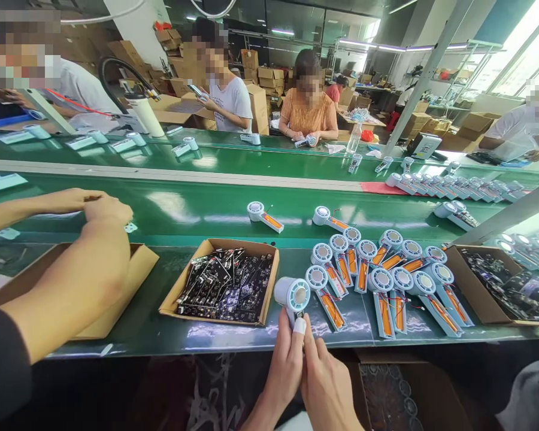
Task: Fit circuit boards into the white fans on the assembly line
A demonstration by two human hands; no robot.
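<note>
A pale blue handheld fan [298, 294] points its round head away from me, tilted up above the bench's front edge. My left hand [282, 363] grips its handle, and a white cover sits on one of the fingertips. My right hand [327, 372] is closed on the same handle from the other side. Part of a dark board shows at the top of the handle; the rest is hidden by my fingers. Just right of it lie several handheld fans [381, 281] with open handles showing orange insides and thin wires. To the left stands a cardboard tray [273, 281] of black circuit boards [227, 284].
A co-worker's arms [78, 263] reach over another cardboard box [130, 281] at the left. A green conveyor [197, 209] carries spaced fans. At right stands a box [476, 293] of dark parts beneath a slanted metal post [516, 221]. People sit across the line.
</note>
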